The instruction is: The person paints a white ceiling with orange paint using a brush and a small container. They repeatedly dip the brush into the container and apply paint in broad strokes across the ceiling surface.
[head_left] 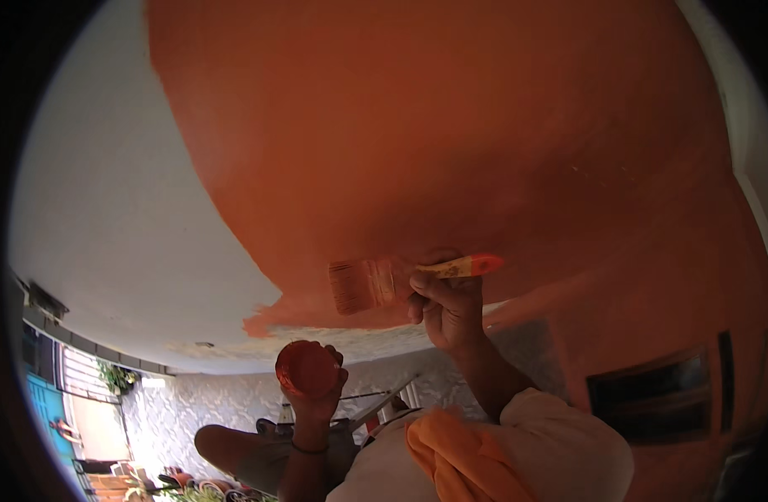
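My right hand [447, 303] grips a wide paintbrush [365, 285] by its wooden handle, which ends in a red tip. Its bristles point left, coated in orange paint, close to the orange painted wall [434, 109]; I cannot tell whether they touch it. Lower and to the left, my left hand [321, 400] is wrapped round a small round pot of orange-red paint [308, 368], its mouth facing up toward me. On the left, a pale unpainted stretch of wall [124, 192] borders the orange along an uneven edge.
Below me are a metal ladder [384, 403] and a patterned paved floor [233, 397]. A dark window [652, 397] is set in the orange wall at lower right. Potted plants [208, 485] and a blue door [45, 406] show at lower left. An orange cloth [455, 452] hangs over my shirt.
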`<state>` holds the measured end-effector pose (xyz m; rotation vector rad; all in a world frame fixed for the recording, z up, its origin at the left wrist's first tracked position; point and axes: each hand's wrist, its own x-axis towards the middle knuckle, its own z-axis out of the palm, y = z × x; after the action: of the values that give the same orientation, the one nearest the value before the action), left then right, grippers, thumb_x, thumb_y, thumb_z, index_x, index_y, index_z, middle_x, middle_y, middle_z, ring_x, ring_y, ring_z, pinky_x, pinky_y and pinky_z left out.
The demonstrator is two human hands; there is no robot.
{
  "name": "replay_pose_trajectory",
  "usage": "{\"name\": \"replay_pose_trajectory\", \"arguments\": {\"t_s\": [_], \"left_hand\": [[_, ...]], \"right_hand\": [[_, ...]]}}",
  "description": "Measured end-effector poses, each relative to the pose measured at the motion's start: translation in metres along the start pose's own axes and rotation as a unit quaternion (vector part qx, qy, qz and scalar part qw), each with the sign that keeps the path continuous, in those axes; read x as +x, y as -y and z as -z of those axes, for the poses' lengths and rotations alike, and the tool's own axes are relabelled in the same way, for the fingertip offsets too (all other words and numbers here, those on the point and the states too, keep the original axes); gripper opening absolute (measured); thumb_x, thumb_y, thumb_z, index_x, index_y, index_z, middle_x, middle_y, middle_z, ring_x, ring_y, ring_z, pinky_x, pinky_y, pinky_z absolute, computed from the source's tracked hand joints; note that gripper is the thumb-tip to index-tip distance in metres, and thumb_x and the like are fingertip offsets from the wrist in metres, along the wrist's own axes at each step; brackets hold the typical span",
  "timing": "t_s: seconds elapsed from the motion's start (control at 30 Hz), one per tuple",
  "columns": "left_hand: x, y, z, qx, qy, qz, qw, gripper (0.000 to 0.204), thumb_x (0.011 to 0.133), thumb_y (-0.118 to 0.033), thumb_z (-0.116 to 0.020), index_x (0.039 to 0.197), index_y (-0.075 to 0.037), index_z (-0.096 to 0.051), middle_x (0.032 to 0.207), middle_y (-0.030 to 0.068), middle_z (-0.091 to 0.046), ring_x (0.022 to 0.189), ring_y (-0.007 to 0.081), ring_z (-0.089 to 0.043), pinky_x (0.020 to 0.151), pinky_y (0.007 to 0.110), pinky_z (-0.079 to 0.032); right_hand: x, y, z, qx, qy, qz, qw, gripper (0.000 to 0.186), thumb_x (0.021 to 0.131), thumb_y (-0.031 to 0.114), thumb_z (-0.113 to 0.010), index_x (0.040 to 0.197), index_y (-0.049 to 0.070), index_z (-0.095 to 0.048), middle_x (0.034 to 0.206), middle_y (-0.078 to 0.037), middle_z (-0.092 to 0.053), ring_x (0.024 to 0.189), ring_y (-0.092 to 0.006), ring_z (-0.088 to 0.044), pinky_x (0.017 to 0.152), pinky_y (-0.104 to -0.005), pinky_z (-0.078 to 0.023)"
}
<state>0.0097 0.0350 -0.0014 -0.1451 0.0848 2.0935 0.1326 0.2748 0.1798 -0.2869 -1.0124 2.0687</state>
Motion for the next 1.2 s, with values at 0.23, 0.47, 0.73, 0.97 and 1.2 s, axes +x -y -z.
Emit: {"name": "replay_pose_trajectory", "arguments": {"t_s": [0.23, 0.47, 0.73, 0.97, 1.2], "left_hand": [[0.027, 0.008, 0.015, -0.034, 0.013, 0.084, 0.996, 0.063, 0.096, -0.049, -0.075, 0.141, -0.006, -0.060, 0.138, 0.0213, -0.062, 0.129, 0.0367, -0.059, 0.104, 0.053, -0.056], [0.025, 0.014, 0.023, -0.038, 0.044, 0.111, 0.992, 0.050, 0.102, -0.035, -0.069, 0.143, -0.008, -0.058, 0.141, 0.0187, -0.058, 0.131, 0.0346, -0.056, 0.104, 0.053, -0.054], [0.030, 0.015, 0.026, -0.007, 0.040, 0.131, 0.991, 0.048, 0.104, -0.030, -0.065, 0.148, -0.010, -0.057, 0.141, 0.0175, -0.058, 0.131, 0.0339, -0.056, 0.103, 0.050, -0.054], [0.012, 0.016, 0.040, -0.053, 0.022, 0.108, 0.993, 0.057, 0.102, -0.042, -0.067, 0.147, -0.009, -0.059, 0.144, 0.0170, -0.059, 0.137, 0.0356, -0.053, 0.107, 0.054, -0.051], [0.024, 0.007, 0.034, -0.035, 0.006, 0.132, 0.991, 0.055, 0.103, -0.041, -0.067, 0.146, -0.008, -0.059, 0.143, 0.0166, -0.058, 0.136, 0.0357, -0.053, 0.107, 0.054, -0.051]], "right_hand": [[0.010, 0.074, 0.075, -0.023, -0.237, 0.282, 0.929, 0.021, 0.096, 0.004, -0.077, 0.115, 0.004, -0.066, 0.096, -0.005, -0.069, 0.080, -0.0129, -0.067, 0.068, -0.0289, -0.056], [0.009, 0.104, 0.182, -0.007, -0.315, 0.386, 0.867, 0.020, 0.096, 0.006, -0.078, 0.111, 0.004, -0.065, 0.100, -0.007, -0.069, 0.086, -0.0151, -0.068, 0.076, -0.0309, -0.060], [0.049, 0.099, 0.139, -0.088, -0.254, 0.469, 0.841, 0.022, 0.094, 0.002, -0.079, 0.109, 0.002, -0.063, 0.102, -0.008, -0.068, 0.091, -0.0176, -0.070, 0.079, -0.0350, -0.065], [0.038, 0.079, 0.227, -0.025, -0.473, 0.402, 0.784, 0.017, 0.093, -0.002, -0.075, 0.104, 0.001, -0.062, 0.095, -0.010, -0.070, 0.089, -0.0178, -0.070, 0.078, -0.0358, -0.064], [0.068, 0.146, 0.278, -0.195, -0.346, 0.509, 0.764, 0.014, 0.092, -0.002, -0.076, 0.100, 0.000, -0.065, 0.095, -0.009, -0.071, 0.085, -0.0181, -0.070, 0.078, -0.0345, -0.061]]}}
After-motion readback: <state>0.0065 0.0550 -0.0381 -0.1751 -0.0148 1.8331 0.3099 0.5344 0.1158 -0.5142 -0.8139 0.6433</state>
